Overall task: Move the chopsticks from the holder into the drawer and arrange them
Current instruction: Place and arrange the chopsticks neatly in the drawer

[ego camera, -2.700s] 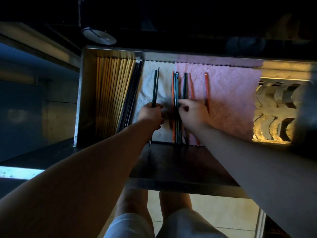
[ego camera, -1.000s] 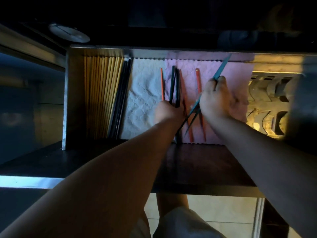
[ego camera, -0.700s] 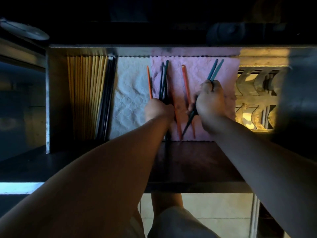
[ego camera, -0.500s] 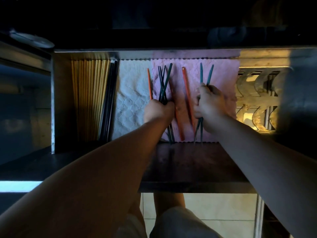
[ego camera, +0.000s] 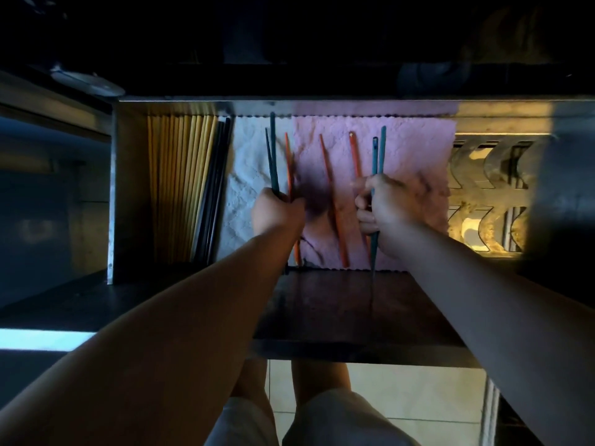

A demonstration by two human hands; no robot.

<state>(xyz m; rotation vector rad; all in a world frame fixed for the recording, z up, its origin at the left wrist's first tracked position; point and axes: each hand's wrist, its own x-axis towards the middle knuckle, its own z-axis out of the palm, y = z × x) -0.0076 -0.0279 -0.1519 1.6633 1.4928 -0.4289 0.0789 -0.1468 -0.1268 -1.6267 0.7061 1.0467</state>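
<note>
The open drawer (ego camera: 113, 194) is lined with a white cloth (ego camera: 248, 175) and a pink cloth (ego camera: 409, 149). My left hand (ego camera: 277, 214) is shut on a pair of dark teal chopsticks (ego camera: 273, 156) over the seam between the two cloths. My right hand (ego camera: 380, 210) grips a second teal pair (ego camera: 378, 152) over the pink cloth. Three orange chopsticks (ego camera: 331, 194) lie loose on the pink cloth between my hands. The holder is not visible.
A row of yellow chopsticks (ego camera: 180, 188) and several black ones (ego camera: 215, 188) fill the drawer's left side. A metal rack with wavy slots (ego camera: 489, 194) sits at the right. A dark counter edge (ego camera: 322, 78) overhangs the drawer's back.
My left hand has carried its teal pair left onto the white cloth's edge. My right hand has straightened its teal pair. The orange chopsticks now lie spread apart.
</note>
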